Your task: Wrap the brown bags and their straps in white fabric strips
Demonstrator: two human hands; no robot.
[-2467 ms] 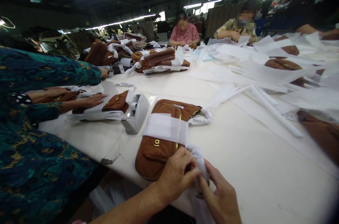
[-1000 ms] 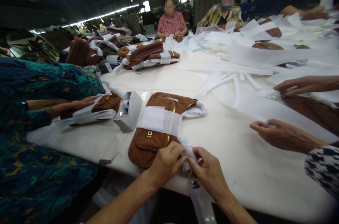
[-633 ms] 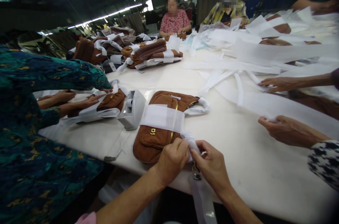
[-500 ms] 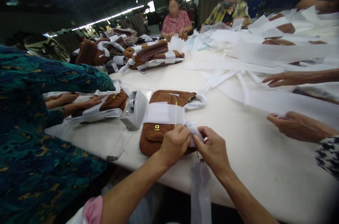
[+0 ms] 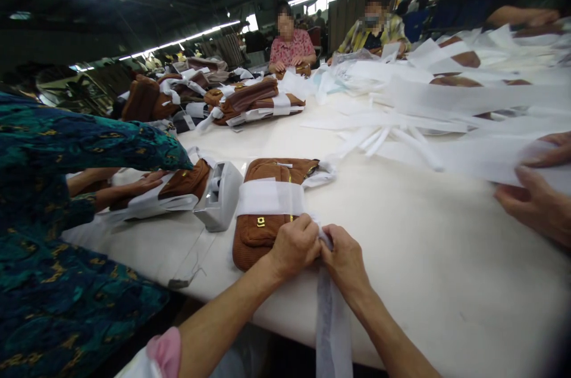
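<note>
A brown corduroy bag (image 5: 263, 223) lies on the white table (image 5: 401, 259) in front of me, a broad white band (image 5: 270, 198) wrapped across its middle. My left hand (image 5: 294, 244) and my right hand (image 5: 343, 259) meet at the bag's near right corner, both closed on a white wrapping strip (image 5: 332, 318) that hangs down over the table edge. The strap or hardware under the strip is hidden by my fingers.
A grey tape dispenser (image 5: 218, 196) stands left of the bag. A person in a teal patterned sleeve (image 5: 89, 146) presses another brown bag (image 5: 182, 184) at left. A co-worker's hands (image 5: 535, 199) hold white sheets at right. Wrapped bags (image 5: 254, 101) and white strips (image 5: 423, 110) lie farther back.
My hands have drawn tighter together at the bag's corner, the strip now hanging straight down. The co-worker's hands at right have pulled back toward the frame's edge with a sheet.
</note>
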